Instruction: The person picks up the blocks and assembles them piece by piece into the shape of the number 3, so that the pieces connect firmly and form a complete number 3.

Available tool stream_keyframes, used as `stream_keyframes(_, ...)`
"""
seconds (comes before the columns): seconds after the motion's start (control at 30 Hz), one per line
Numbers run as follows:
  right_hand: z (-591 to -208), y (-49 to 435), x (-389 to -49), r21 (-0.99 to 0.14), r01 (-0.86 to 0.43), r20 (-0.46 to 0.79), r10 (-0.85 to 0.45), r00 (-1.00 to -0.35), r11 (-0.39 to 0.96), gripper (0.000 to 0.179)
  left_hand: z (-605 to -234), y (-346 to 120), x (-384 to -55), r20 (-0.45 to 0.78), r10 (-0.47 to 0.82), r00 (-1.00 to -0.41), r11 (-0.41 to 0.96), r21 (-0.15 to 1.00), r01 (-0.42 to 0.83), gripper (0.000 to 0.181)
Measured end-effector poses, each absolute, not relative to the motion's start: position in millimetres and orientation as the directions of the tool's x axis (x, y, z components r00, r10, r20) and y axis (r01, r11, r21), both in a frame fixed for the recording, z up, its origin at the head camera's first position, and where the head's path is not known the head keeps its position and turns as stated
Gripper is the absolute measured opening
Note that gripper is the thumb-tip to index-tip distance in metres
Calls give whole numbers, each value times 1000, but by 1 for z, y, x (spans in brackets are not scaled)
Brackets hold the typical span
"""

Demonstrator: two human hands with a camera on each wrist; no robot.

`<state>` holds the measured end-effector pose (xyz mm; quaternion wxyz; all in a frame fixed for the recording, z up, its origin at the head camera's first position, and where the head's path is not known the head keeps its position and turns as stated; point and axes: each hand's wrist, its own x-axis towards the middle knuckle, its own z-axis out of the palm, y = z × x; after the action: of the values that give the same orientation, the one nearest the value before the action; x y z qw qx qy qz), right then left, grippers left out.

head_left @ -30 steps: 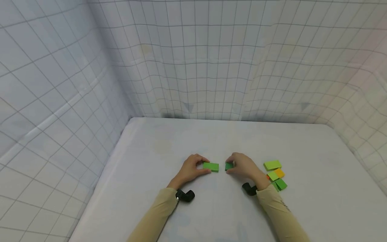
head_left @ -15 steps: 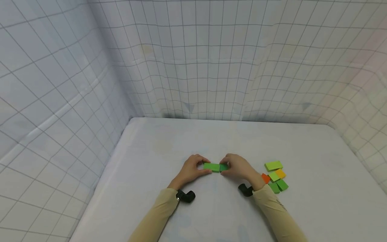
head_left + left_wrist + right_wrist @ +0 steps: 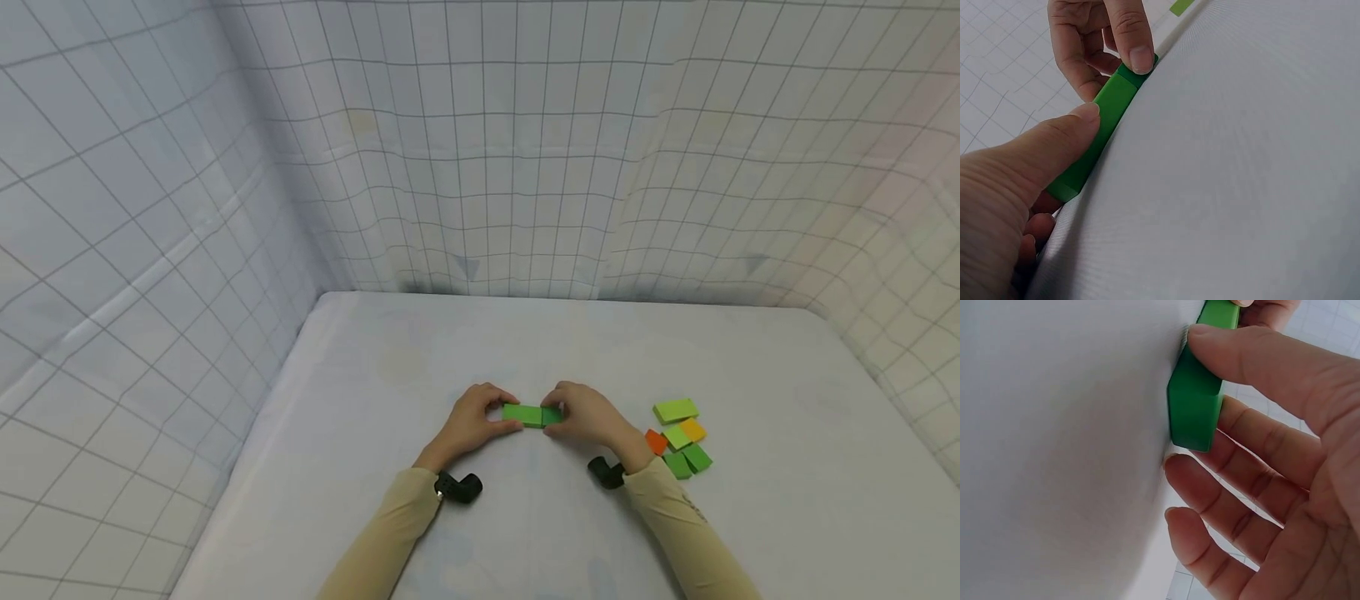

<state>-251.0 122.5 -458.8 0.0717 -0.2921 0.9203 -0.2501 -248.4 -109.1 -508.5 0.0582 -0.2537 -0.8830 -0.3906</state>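
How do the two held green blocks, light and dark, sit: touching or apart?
Touching. The left wrist view shows the light green block meeting the dark green block end to end, no gap.

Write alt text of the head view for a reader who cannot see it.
The left hand holds a light green block end to end with a dark green block in the right hand on a white table. Loose green, yellow and orange blocks lie at right.

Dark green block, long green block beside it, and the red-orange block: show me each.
Dark green block (image 3: 1194, 420): right wrist view, its end face.
Long green block (image 3: 1110, 112): left wrist view, its long side.
Red-orange block (image 3: 656, 442): head view, its top.
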Motion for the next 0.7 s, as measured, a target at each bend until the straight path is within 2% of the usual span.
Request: stream_keyframes(0.7, -459, 122, -248, -502, -508, 44, -567, -823, 699, 30, -510, -109, -249, 313, 402, -860, 558, 661, 501, 33)
